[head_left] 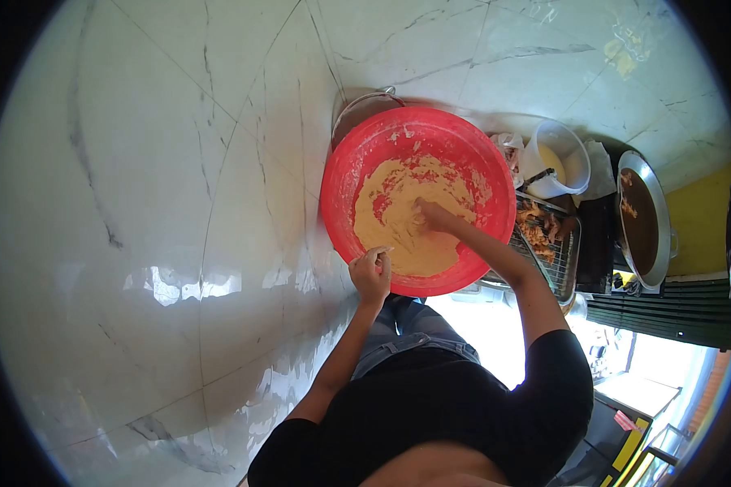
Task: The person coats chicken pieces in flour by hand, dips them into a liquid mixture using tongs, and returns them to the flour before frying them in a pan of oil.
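Note:
A large red basin stands before me, with pale yellow flour spread over its bottom and streaked up its walls. My right hand reaches down into the flour near the middle, and its fingertips are hidden there. At the near left rim is my left hand, its fingers drawn together in a pinch over the basin's inner edge, with pale dust on the tips. Whether anything is between those fingers is too small to make out.
Right of the basin, a wire rack tray bears fried pieces. Beyond it stand a white bucket with a dark handle in it, a plastic bag and a wide pan of brown oil. A tiled wall borders the left side.

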{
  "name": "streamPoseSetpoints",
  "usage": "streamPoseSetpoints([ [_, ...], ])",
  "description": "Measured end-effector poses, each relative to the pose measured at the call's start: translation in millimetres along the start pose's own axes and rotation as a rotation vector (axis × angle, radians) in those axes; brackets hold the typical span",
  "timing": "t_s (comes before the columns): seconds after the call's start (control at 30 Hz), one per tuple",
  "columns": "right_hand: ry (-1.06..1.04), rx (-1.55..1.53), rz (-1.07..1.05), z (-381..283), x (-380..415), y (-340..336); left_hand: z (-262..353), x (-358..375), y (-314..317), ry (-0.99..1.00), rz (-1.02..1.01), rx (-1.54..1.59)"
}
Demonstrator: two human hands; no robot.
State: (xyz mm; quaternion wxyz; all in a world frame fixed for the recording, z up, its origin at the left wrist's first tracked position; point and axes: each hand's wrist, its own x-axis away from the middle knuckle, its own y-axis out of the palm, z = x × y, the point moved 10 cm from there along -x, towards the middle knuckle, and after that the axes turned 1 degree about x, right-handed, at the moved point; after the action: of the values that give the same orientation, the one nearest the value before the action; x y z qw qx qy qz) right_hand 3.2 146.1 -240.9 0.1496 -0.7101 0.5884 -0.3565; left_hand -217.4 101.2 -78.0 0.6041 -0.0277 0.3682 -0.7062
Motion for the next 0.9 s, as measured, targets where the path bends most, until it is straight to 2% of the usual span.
streamPoseSetpoints([
  [0.03, 0.096, -0.060, 0.013, -19.8, 6.5, -24.0, 1.1, -0.6, -0.5, 0.005, 0.009, 0.001],
  [0.1, 0.086, -0.138, 0.113, -28.8, -2.2, -51.7, 0.6, 0.0, -0.5, 0.015, 0.012, -0.003],
  [0.2, -0.251, -0.006, 0.272, -29.6, -18.6, -65.8, -2.2, 0.9, 1.7, 0.021, 0.004, -0.010],
  [0.27, -0.493, 0.326, 0.243, -40.0, -16.2, -43.7, -2.0, 0.7, 1.9, 0.013, 0.009, -0.006],
  [0.37, -0.258, 0.121, 0.321, -32.0, -12.4, -64.9, 0.9, -1.8, 0.0, 0.009, 0.004, -0.002],
  [0.47, -0.300, 0.006, 0.487, -10.9, -30.1, -65.3, -0.2, -1.6, 0.6, -0.007, -0.007, 0.004],
  [0.57, -0.308, 0.075, 0.538, -23.6, -32.4, -60.1, -3.6, 0.0, 4.2, 0.003, -0.030, -0.014],
  [0.67, -0.200, 0.145, 0.533, -36.9, -34.6, -47.3, -0.1, -1.5, 1.3, 0.003, -0.018, -0.014],
  [0.77, -0.152, 0.249, 0.761, -64.2, -22.3, -48.2, -1.0, -2.7, 2.8, -0.016, -0.041, -0.018],
  [0.87, 0.042, 0.571, 0.664, -45.8, -44.6, -27.7, -2.5, -2.0, 3.3, -0.002, -0.034, -0.004],
  [0.9, 0.043, 0.623, 0.578, -44.4, -51.2, -20.8, -1.8, -2.4, 2.7, -0.005, -0.035, -0.004],
])
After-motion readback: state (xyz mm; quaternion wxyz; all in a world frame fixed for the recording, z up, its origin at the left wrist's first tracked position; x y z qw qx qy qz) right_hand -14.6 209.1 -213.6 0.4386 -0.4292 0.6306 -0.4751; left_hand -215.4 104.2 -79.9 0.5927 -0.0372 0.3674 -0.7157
